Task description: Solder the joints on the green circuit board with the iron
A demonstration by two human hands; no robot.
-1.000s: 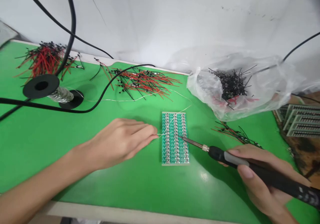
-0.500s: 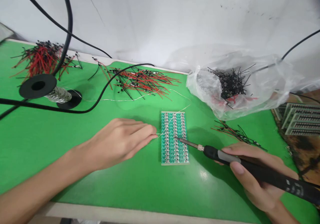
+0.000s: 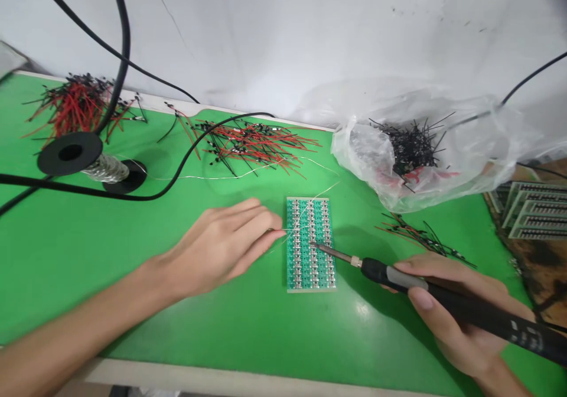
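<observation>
Green rectangular circuit board lies on bright green tabletop, left hand pinching thin silvery wire at its left edge, right hand holding black-handled soldering iron with tip at middle column, so tip and wire are near.

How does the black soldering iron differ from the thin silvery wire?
The black soldering iron is thick and straight, while the thin silvery wire is fine and runs in loose curves. The right hand grips the iron around its handle; the left hand pinches the wire between its fingertips. Both extend over the green rectangular circuit board.
</observation>
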